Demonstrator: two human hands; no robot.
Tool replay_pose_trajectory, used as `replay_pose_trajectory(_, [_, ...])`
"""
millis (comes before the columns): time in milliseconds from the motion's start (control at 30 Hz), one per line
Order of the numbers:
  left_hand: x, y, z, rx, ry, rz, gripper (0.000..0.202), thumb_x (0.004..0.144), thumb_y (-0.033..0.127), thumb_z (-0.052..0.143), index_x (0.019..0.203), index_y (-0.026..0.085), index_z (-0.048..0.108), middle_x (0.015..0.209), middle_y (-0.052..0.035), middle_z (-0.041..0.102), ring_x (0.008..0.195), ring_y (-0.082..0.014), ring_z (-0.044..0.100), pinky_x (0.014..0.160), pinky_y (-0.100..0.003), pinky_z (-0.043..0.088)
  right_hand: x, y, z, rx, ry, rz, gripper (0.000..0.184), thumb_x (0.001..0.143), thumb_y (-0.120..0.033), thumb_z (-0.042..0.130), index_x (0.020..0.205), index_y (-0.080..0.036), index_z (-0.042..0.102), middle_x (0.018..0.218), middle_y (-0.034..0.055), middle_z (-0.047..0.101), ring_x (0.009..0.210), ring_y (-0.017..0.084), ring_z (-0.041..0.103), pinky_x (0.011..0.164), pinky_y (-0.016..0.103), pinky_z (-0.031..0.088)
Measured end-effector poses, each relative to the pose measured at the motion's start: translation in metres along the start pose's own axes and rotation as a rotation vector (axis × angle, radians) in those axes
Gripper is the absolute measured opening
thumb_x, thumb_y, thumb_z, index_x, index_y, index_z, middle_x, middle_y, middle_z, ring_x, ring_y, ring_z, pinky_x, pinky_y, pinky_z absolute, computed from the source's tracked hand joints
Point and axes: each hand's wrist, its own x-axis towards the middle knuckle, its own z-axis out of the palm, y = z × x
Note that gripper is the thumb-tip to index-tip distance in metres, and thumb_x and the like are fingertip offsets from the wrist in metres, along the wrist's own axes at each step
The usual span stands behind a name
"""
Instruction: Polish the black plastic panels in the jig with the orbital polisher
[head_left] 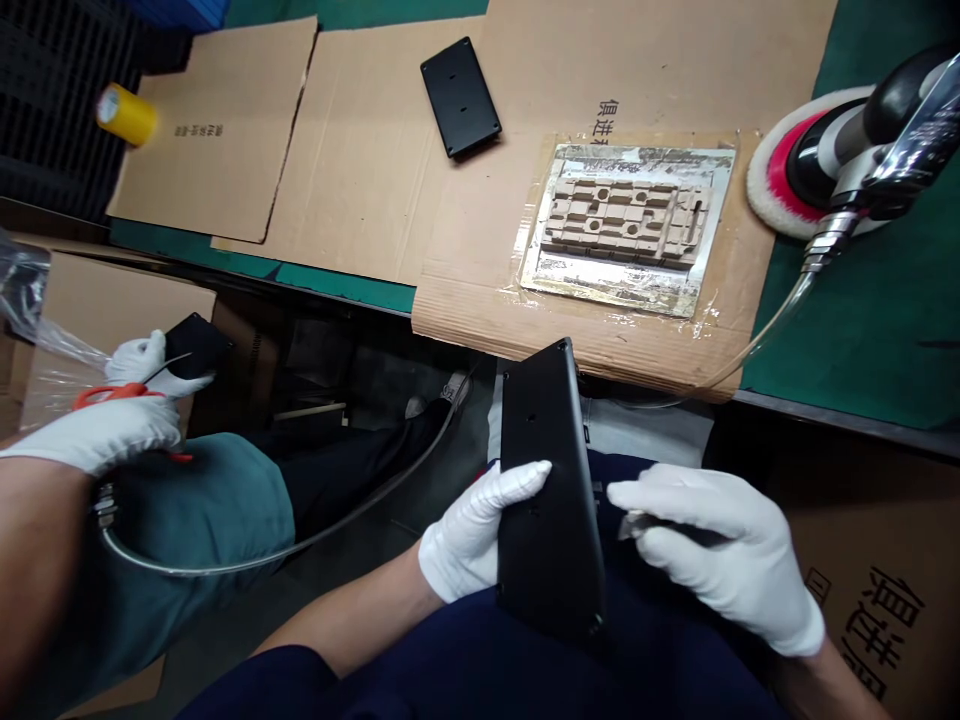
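My left hand [476, 530], in a white glove, grips a long black plate [551, 480] from its left side, over my lap. The plate stands tilted, its far end near the bench edge. My right hand [720, 555], also gloved, pinches a small greyish scrap [637, 522] against the plate's right edge. A second black plate [460, 96] lies flat on the cardboard at the back of the bench.
A beige slotted jig [628, 215] sits taped on cardboard [600, 330]. A polishing tool [840, 150] with a white pad lies at right, its hose hanging down. At left a co-worker's gloved hands [127, 410] hold orange scissors and a black part. A yellow tape roll [124, 114] lies far left.
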Motion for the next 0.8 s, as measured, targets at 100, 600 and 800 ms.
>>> replay_pose_trajectory(100, [0.000, 0.000, -0.001, -0.016, 0.042, 0.006, 0.021, 0.085, 0.025, 0.087, 0.097, 0.009, 0.080, 0.088, -0.0075, 0.082, 0.082, -0.0181, 0.080, 0.080, -0.025, 0.063, -0.002, 0.006, -0.006, 0.110, 0.138, 0.188, 0.021, 0.092, -0.029, 0.080, 0.112, -0.025, 0.086, 0.076, 0.0052, 0.073, 0.062, 0.015, 0.066, 0.052, 0.023, 0.052])
replay_pose_trajectory(600, [0.001, 0.005, 0.006, -0.002, 0.145, -0.003, 0.018, 0.090, 0.021, 0.077, 0.105, 0.011, 0.079, 0.091, -0.0094, 0.082, 0.085, -0.0219, 0.080, 0.091, -0.031, 0.061, 0.032, 0.073, -0.114, -0.230, 0.998, 0.388, 0.064, 0.076, -0.010, 0.081, 0.140, -0.013, 0.073, 0.124, 0.0196, 0.075, 0.092, 0.026, 0.077, 0.070, 0.033, 0.058])
replay_pose_trajectory(800, [0.000, 0.006, 0.014, 0.027, 0.161, 0.104, 0.012, 0.087, 0.017, 0.080, 0.097, 0.012, 0.079, 0.089, -0.0074, 0.082, 0.082, -0.0201, 0.080, 0.084, -0.028, 0.063, 0.041, 0.089, -0.124, -0.310, 0.965, 0.375, 0.065, 0.077, -0.010, 0.079, 0.141, -0.007, 0.071, 0.126, 0.0196, 0.075, 0.117, 0.031, 0.073, 0.096, 0.036, 0.056])
